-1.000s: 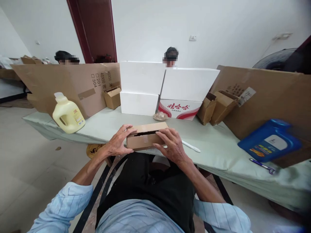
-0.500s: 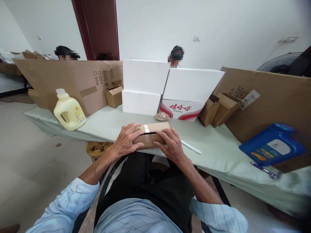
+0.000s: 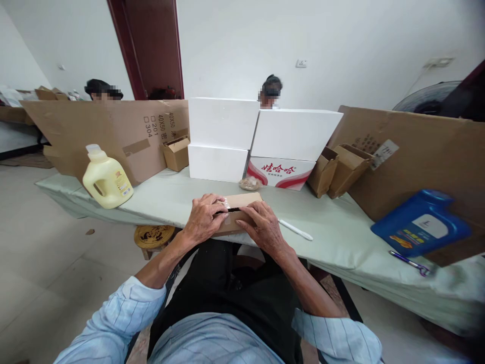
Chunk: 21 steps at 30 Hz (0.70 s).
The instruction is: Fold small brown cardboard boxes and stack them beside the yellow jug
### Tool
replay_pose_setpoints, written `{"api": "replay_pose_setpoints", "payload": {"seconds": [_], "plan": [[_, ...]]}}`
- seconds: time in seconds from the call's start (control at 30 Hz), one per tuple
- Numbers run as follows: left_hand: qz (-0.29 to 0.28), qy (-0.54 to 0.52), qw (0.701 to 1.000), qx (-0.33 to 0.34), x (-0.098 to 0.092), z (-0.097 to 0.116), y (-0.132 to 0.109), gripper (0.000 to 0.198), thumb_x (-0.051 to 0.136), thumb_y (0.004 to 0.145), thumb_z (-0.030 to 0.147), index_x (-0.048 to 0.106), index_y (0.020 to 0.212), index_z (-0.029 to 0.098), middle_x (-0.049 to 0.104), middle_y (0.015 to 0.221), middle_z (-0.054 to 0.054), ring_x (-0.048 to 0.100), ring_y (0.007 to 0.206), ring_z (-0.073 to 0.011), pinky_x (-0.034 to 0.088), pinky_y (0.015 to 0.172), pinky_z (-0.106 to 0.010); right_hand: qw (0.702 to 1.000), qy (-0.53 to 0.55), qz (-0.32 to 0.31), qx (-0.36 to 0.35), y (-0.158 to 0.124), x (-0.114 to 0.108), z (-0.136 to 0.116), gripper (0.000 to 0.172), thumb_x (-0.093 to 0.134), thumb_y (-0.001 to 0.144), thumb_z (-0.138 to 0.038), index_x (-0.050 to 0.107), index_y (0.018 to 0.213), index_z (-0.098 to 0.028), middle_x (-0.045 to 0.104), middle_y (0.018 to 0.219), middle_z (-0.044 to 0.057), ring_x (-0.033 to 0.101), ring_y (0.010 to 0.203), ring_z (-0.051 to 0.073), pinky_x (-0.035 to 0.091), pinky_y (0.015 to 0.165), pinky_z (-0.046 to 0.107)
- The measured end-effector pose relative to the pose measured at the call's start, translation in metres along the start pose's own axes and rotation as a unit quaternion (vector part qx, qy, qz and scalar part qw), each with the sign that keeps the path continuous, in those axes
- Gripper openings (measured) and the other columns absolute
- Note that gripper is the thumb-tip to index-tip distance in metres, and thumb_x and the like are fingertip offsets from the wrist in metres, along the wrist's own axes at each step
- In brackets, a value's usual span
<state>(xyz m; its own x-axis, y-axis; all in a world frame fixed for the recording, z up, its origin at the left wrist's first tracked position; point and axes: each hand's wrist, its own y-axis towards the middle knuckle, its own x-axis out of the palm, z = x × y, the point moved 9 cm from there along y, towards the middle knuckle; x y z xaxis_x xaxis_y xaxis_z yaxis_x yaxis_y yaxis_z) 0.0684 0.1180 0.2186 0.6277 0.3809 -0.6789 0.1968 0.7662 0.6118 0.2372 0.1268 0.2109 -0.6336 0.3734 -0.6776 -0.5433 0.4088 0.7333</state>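
Observation:
A small brown cardboard box (image 3: 230, 225) sits at the near edge of the cloth-covered table, with a dark slit along its top where the flap is slightly raised. My left hand (image 3: 204, 218) grips its left end, the fingertips over the top edge by a strip of shiny tape. Closed on the right end, my right hand (image 3: 262, 225) has its fingers along the slit and its thumb against the front face. To the right of that hand lies a slim white stick-like tool (image 3: 296, 230). The inside of the box is hidden.
Behind stand white boxes (image 3: 223, 124), a clear bag (image 3: 250, 183) and small open cartons (image 3: 347, 169). A yellow jug (image 3: 107, 177) is at left; a blue bottle (image 3: 422, 225) and purple-handled razor-like item (image 3: 409, 263) are at right. Two people sit beyond large cardboard panels (image 3: 129, 136).
My left hand has moved right along the box's top edge, its fingers now nearer the tape and the slit. My right hand stays on the box's right end. The view has shifted slightly.

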Motion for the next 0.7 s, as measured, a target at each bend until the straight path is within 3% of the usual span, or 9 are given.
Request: {"api": "replay_pose_setpoints", "payload": {"seconds": [0.2, 0.37, 0.47, 0.7], "plan": [[0.039, -0.017, 0.999, 0.012, -0.004, 0.003, 0.002, 0.015, 0.075, 0.088, 0.012, 0.079, 0.082, 0.025, 0.077, 0.114, -0.004, 0.067, 0.115, -0.0255, 0.045, 0.096, -0.045, 1.0, 0.003, -0.008, 0.014, 0.0, 0.001, 0.001, 0.021, 0.059, 0.108, -0.037, 0.068, 0.121, -0.022, 0.065, 0.103, 0.009, 0.059, 0.096, 0.029, 0.049, 0.084, 0.042], [0.061, 0.029, 0.996, 0.063, -0.006, 0.015, 0.001, 0.017, 0.071, 0.091, 0.01, 0.073, 0.078, 0.021, 0.074, 0.102, -0.004, 0.065, 0.104, -0.0242, 0.044, 0.089, -0.042, 1.0, -0.011, 0.011, 0.024, 0.001, 0.002, 0.004, 0.033, 0.058, 0.108, -0.036, 0.062, 0.136, -0.02, 0.066, 0.108, 0.012, 0.06, 0.104, 0.032, 0.05, 0.087, 0.044], [0.051, 0.08, 0.991, 0.097, -0.003, 0.022, -0.001, 0.016, 0.067, 0.094, 0.011, 0.068, 0.081, 0.02, 0.073, 0.1, -0.006, 0.063, 0.104, -0.0258, 0.043, 0.088, -0.043, 1.0, -0.017, 0.008, 0.024, 0.001, 0.004, 0.005, 0.031, 0.056, 0.11, -0.037, 0.062, 0.134, -0.019, 0.066, 0.105, 0.011, 0.06, 0.102, 0.031, 0.051, 0.087, 0.044], [0.007, 0.117, 0.988, 0.103, 0.005, 0.02, -0.003, 0.012, 0.062, 0.098, 0.015, 0.064, 0.087, 0.021, 0.069, 0.103, -0.008, 0.058, 0.108, -0.0287, 0.044, 0.087, -0.043, 1.0, -0.006, 0.0, 0.029, 0.002, 0.005, 0.005, 0.024, 0.055, 0.11, -0.037, 0.068, 0.122, -0.021, 0.064, 0.098, 0.009, 0.06, 0.096, 0.028, 0.051, 0.086, 0.042]]}}
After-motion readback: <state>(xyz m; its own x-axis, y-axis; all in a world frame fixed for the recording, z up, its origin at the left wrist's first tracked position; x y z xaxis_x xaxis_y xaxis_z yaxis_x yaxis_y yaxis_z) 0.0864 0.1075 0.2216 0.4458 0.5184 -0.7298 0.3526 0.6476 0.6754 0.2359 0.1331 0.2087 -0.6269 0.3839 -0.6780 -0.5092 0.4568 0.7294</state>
